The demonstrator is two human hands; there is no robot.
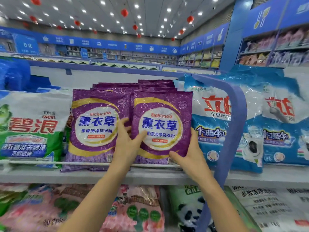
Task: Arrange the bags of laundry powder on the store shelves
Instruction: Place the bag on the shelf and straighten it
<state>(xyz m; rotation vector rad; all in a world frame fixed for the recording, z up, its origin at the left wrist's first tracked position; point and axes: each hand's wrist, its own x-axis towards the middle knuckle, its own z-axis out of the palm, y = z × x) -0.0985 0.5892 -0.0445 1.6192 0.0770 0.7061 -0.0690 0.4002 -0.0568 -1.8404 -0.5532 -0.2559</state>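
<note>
Most purple bags (100,128) already stand in two rows behind the front edge of the shelf (66,176), but the front bag (163,121) of the right row is not yet released: the left hand (128,143) and right hand (190,153) grip its lower sides, fingers (122,122) curled round it.

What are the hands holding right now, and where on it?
Both grip the front right purple bag: left hand on its left edge, right hand at its lower right corner, thumbs on the front.
</note>
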